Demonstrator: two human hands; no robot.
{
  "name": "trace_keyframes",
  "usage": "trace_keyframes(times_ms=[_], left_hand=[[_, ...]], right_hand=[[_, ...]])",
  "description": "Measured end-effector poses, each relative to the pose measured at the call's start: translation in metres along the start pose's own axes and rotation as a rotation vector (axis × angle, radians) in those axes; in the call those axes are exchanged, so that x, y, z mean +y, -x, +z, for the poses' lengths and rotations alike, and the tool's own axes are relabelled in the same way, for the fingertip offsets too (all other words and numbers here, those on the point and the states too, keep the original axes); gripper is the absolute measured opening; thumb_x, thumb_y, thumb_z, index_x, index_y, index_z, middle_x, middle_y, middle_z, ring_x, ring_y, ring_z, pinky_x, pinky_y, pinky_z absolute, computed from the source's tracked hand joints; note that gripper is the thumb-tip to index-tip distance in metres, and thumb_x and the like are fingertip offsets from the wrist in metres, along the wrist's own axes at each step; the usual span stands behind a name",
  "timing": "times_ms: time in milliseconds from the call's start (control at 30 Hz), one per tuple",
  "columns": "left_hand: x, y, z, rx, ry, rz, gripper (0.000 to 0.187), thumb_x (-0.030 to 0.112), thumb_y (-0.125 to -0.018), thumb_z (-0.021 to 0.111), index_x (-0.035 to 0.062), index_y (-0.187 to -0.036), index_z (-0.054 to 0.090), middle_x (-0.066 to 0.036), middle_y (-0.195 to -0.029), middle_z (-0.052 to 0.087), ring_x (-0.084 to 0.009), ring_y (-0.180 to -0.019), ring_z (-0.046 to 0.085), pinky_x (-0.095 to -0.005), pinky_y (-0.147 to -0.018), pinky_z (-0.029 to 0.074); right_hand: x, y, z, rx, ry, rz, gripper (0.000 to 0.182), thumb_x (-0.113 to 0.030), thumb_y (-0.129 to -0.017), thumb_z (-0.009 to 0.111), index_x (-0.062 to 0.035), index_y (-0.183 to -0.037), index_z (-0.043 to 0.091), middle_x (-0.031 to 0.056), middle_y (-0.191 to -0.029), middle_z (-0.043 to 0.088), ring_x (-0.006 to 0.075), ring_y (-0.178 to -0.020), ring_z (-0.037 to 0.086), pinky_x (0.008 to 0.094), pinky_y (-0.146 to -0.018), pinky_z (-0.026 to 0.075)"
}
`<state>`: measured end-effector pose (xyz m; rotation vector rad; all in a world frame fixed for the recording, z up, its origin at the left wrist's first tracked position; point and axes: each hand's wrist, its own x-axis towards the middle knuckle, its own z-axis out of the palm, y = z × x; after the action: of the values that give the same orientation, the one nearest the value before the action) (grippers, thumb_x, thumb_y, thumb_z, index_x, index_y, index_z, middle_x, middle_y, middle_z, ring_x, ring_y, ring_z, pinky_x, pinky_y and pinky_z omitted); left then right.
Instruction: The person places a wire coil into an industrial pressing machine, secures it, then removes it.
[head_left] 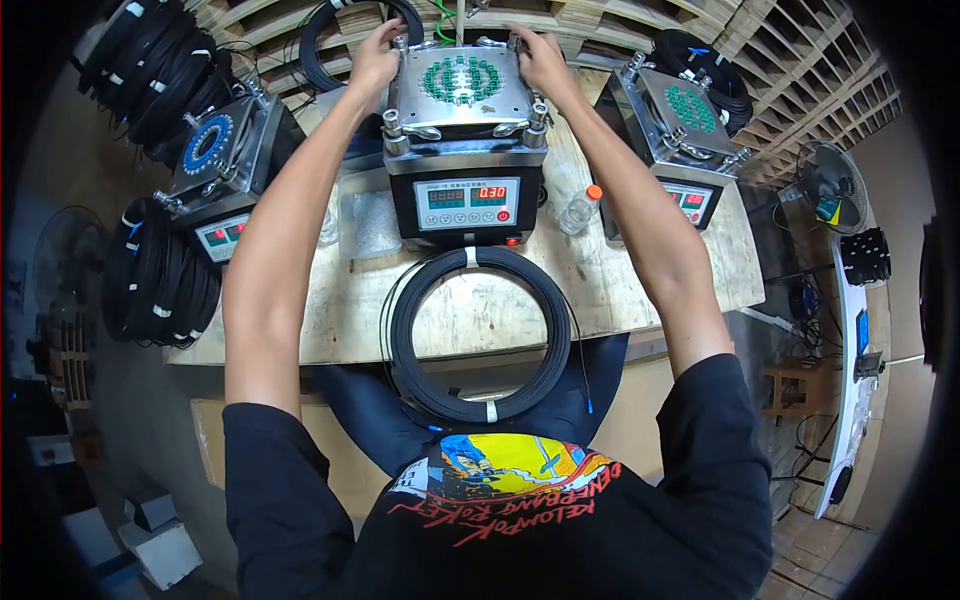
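Note:
In front of me stands a polishing machine [466, 160] with a square metal plate [415, 98] on top, carrying a ring of green-and-metal connector holders [462, 80]. My left hand [375, 60] is at the plate's far left corner, fingers curled about a metal corner knob [402, 45]. At the far right corner my right hand [543, 64] bends its fingers around the matching knob, which they mostly hide. The two near corner posts [392, 122] are untouched. The machine's red display [491, 193] reads 0.30. A coil of black cable [402, 335] lies at the table's front edge, partly over my lap.
Similar machines stand at left [225, 165] and right [672, 135]. A bottle with an orange cap [579, 212] and a clear plastic bag [374, 225] flank the middle machine. More black cable coils [160, 275] are piled at left. A fan [832, 185] stands at right.

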<state>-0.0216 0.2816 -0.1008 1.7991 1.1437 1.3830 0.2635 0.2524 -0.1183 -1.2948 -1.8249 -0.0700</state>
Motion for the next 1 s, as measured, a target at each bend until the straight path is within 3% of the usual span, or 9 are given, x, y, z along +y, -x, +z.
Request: trace_keyframes(times_ms=[167,300,367,500,567,600,633,800,1000], left_hand=[[0.020,0.094,-0.047,0.054,-0.041,0.161,0.036,0.002,-0.092,0.057,0.0049,-0.128,0.060,-0.011,-0.114,0.069,-0.0205,-0.104,0.066,-0.0311,-0.091,0.050],[0.031,0.210,-0.073,0.034,-0.173,0.112,0.023,0.000,-0.094,0.054,0.0015,-0.115,0.064,-0.009,-0.093,0.066,-0.0187,-0.078,0.064,-0.0299,-0.075,0.050],[0.036,0.266,-0.079,-0.006,-0.285,0.071,0.022,-0.002,-0.095,0.051,0.0010,-0.112,0.065,-0.011,-0.088,0.064,-0.0198,-0.074,0.062,-0.0303,-0.071,0.049],[0.009,0.346,-0.074,-0.032,-0.370,0.046,0.023,0.001,-0.096,0.051,-0.0006,-0.115,0.064,-0.018,-0.090,0.063,-0.0281,-0.080,0.063,-0.0359,-0.074,0.049],[-0.017,0.379,-0.074,-0.162,-0.298,-0.290,0.024,0.008,-0.097,0.054,-0.0025,-0.116,0.065,-0.021,-0.094,0.065,-0.0333,-0.084,0.064,-0.0392,-0.080,0.050],[-0.037,0.394,-0.073,-0.193,-0.372,-0.127,0.027,0.014,-0.096,0.056,-0.0041,-0.115,0.065,-0.023,-0.098,0.066,-0.0375,-0.089,0.064,-0.0410,-0.083,0.050],[-0.025,0.397,-0.073,-0.262,-0.404,-0.185,0.026,0.014,-0.096,0.057,-0.0049,-0.111,0.066,-0.025,-0.099,0.067,-0.0403,-0.094,0.064,-0.0430,-0.084,0.050],[-0.022,0.407,-0.074,-0.333,-0.422,-0.213,0.030,0.008,-0.094,0.058,-0.0012,-0.122,0.062,-0.025,-0.101,0.066,-0.0404,-0.095,0.064,-0.0420,-0.086,0.050],[-0.018,0.404,-0.084,-0.287,-0.389,-0.245,0.029,0.004,-0.094,0.055,0.0022,-0.122,0.062,-0.027,-0.096,0.063,-0.0444,-0.093,0.061,-0.0477,-0.085,0.048]], right_hand=[[-0.036,0.079,-0.060,0.190,-0.119,0.020,0.047,0.000,-0.092,0.054,-0.0146,-0.137,0.054,0.0168,-0.094,0.064,0.0202,-0.086,0.063,0.0306,-0.072,0.052],[-0.056,0.178,-0.100,-0.059,-0.344,0.320,0.032,-0.001,-0.094,0.053,-0.0045,-0.126,0.057,0.0051,-0.074,0.061,0.0105,-0.061,0.058,0.0272,-0.058,0.048],[-0.046,0.240,-0.102,-0.198,-0.356,0.354,0.027,-0.004,-0.094,0.052,-0.0030,-0.120,0.061,0.0124,-0.070,0.064,0.0175,-0.061,0.063,0.0322,-0.060,0.050],[-0.043,0.370,-0.094,-0.447,-0.544,0.806,0.023,-0.011,-0.098,0.053,0.0024,-0.111,0.066,0.0137,-0.072,0.066,0.0169,-0.066,0.065,0.0320,-0.063,0.050],[-0.061,0.411,-0.089,-0.323,-0.298,0.572,0.024,-0.015,-0.099,0.055,0.0037,-0.109,0.068,0.0150,-0.078,0.069,0.0186,-0.070,0.065,0.0324,-0.067,0.051],[-0.074,0.416,-0.092,-0.290,-0.350,0.702,0.026,-0.016,-0.099,0.055,0.0043,-0.109,0.068,0.0162,-0.080,0.069,0.0197,-0.072,0.066,0.0325,-0.069,0.051],[-0.086,0.419,-0.093,-0.257,-0.402,0.831,0.028,-0.018,-0.100,0.055,0.0049,-0.109,0.068,0.0175,-0.082,0.070,0.0208,-0.073,0.066,0.0326,-0.071,0.051],[-0.100,0.428,-0.090,-0.124,-0.292,0.774,0.027,-0.019,-0.099,0.056,0.0051,-0.105,0.067,0.0192,-0.080,0.069,0.0237,-0.074,0.067,0.0343,-0.071,0.051],[-0.088,0.412,-0.100,-0.211,-0.177,0.755,0.016,-0.009,-0.097,0.056,0.0048,-0.099,0.064,0.0207,-0.079,0.069,0.0288,-0.073,0.069,0.0374,-0.067,0.052]])
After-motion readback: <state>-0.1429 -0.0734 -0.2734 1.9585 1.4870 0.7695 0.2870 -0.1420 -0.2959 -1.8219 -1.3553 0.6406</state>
